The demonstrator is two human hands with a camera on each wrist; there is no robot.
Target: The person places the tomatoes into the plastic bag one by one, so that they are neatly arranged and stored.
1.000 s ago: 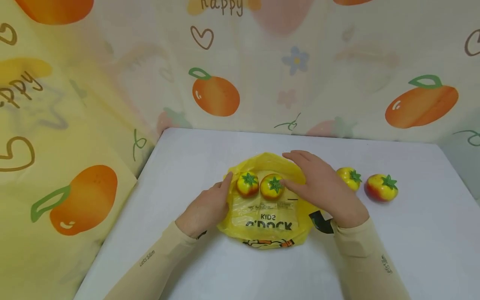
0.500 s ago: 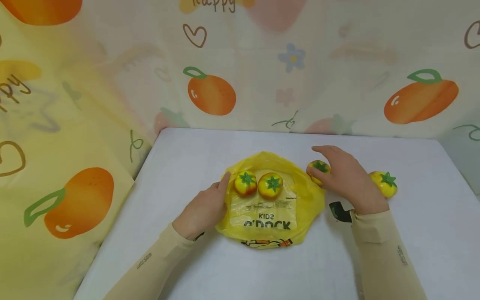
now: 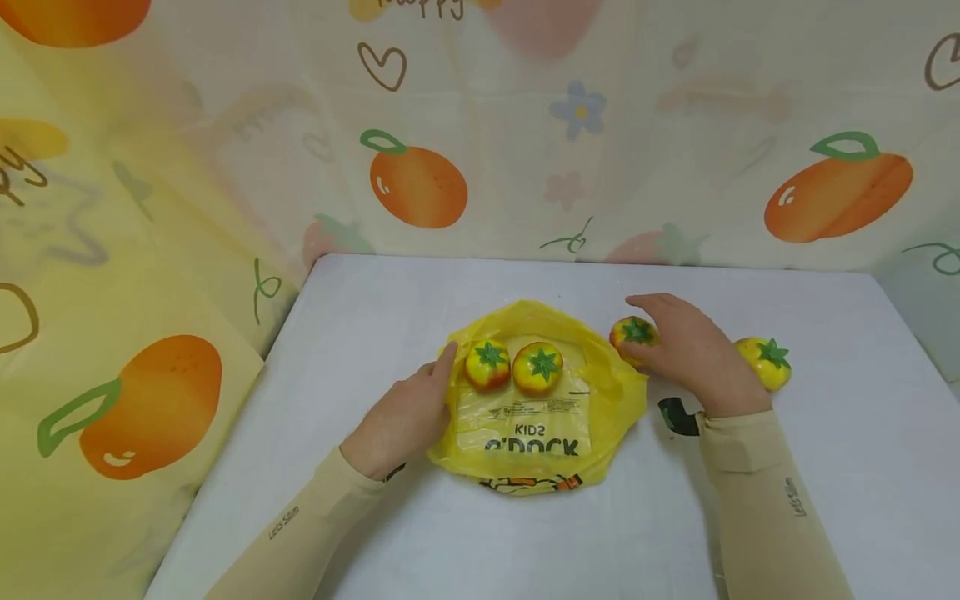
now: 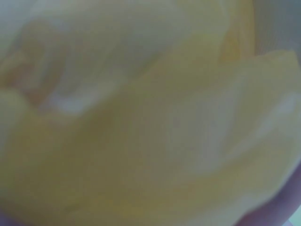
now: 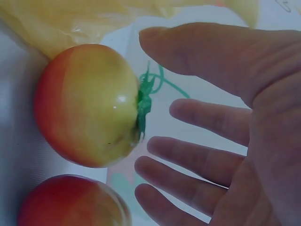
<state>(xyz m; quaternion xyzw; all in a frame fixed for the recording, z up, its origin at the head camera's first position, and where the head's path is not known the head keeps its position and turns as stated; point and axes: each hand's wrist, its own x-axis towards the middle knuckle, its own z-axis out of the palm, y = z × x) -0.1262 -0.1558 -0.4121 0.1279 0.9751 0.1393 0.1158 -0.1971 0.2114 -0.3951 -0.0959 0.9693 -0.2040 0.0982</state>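
In the head view, a yellow plastic bag (image 3: 517,487) lies with its mouth spread, and two red-and-yellow toy tomatoes with green star tops, a left one (image 3: 487,367) and a right one (image 3: 537,369), sit inside it. My left hand (image 3: 401,417) holds the bag's left rim; blurred yellow film (image 4: 141,141) fills the left wrist view, so most fingers are hidden. Just right of the bag, a third toy tomato (image 5: 89,106) stands on the table. My right hand (image 3: 693,354) is beside it with thumb and fingers spread, a gap between fingertips and fruit.
Another toy tomato (image 3: 767,362) sits to the right, behind my right wrist in the head view. Everything rests on a white table (image 3: 630,533). A fruit-printed curtain (image 3: 495,167) runs along its back edge and left side.
My right hand has moved from over the bag's right rim to the third toy tomato on its right. During the last half second it hardly moves. My left hand stays at the bag.
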